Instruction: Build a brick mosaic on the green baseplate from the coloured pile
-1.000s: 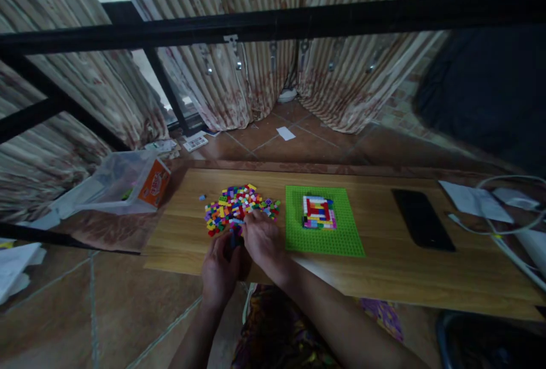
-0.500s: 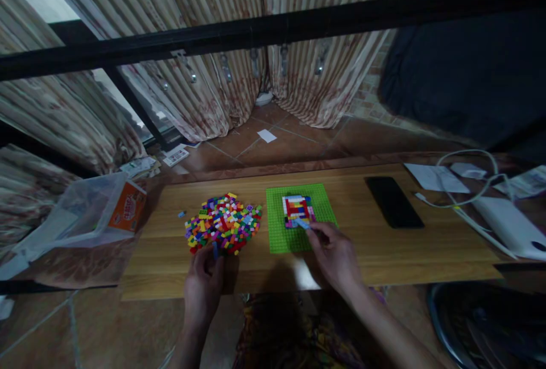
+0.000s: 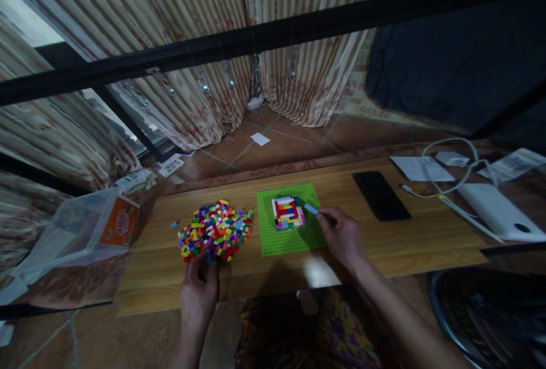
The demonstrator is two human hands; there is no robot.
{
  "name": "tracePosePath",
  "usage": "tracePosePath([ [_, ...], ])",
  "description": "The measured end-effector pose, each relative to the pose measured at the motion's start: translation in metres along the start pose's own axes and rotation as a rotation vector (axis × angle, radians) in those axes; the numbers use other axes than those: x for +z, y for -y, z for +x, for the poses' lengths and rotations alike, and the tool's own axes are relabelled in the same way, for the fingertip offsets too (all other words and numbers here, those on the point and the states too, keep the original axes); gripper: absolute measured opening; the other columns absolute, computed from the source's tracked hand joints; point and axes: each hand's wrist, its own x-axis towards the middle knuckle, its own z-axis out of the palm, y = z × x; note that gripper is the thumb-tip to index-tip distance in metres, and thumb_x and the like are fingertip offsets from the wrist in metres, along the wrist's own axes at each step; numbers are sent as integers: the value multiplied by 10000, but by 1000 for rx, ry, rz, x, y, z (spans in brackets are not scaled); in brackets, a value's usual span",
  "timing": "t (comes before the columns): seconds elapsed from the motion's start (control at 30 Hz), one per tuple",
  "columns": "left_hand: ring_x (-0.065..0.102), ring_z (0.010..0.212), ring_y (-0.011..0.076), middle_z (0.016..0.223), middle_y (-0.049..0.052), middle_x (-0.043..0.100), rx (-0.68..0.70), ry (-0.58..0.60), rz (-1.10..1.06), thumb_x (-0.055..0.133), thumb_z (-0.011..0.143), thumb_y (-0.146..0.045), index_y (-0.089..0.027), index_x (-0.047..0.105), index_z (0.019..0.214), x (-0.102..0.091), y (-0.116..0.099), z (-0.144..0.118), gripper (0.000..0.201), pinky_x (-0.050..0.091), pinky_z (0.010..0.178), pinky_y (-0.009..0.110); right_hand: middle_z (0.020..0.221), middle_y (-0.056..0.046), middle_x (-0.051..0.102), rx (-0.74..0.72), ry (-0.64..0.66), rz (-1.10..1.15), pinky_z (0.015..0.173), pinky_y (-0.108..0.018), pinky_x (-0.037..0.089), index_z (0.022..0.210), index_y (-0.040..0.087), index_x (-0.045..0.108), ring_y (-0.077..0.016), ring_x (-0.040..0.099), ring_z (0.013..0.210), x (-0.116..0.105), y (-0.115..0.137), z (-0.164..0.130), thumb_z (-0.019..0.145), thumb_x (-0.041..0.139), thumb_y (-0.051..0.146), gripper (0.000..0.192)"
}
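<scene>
A pile of small coloured bricks [image 3: 215,230] lies on the wooden table [image 3: 384,244]. To its right is a green baseplate [image 3: 290,238] carrying a flat multicoloured brick build [image 3: 288,212]. My right hand [image 3: 343,236] pinches a light blue brick [image 3: 311,208] just right of that build, over the plate's right edge. At the pile's near edge, my left hand [image 3: 197,291] holds a small blue brick [image 3: 209,257] between its fingertips.
A black phone [image 3: 381,195] lies right of the baseplate. Papers, a white cable and a white device [image 3: 495,203] crowd the table's right end. A clear plastic bag with an orange box [image 3: 85,232] sits off the left end. A black bar crosses overhead.
My right hand left the pile, carried the light blue brick to the build's front, then shifted to its right side. The left hand stayed at the pile. The view panned right.
</scene>
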Motion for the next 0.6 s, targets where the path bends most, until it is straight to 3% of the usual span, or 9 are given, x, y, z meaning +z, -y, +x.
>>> tracePosePath([
  [0.27, 623, 734, 171, 956, 65, 642, 65, -82, 34, 547, 840, -424, -194, 653, 1088, 5, 0, -2, 354, 486, 601, 268, 875, -94, 720, 36, -75, -61, 703, -324, 480, 883, 190, 700, -203, 643, 734, 17, 11, 0, 878, 474, 400, 308],
  [0.6, 644, 933, 211, 1113, 98, 641, 117, -100, 54, 545, 884, -384, -195, 632, 1154, 13, 9, -4, 340, 525, 791, 326, 863, -91, 722, 78, -49, -183, 656, -300, 430, 881, 179, 699, -199, 635, 693, 33, 25, 4, 874, 494, 388, 293],
])
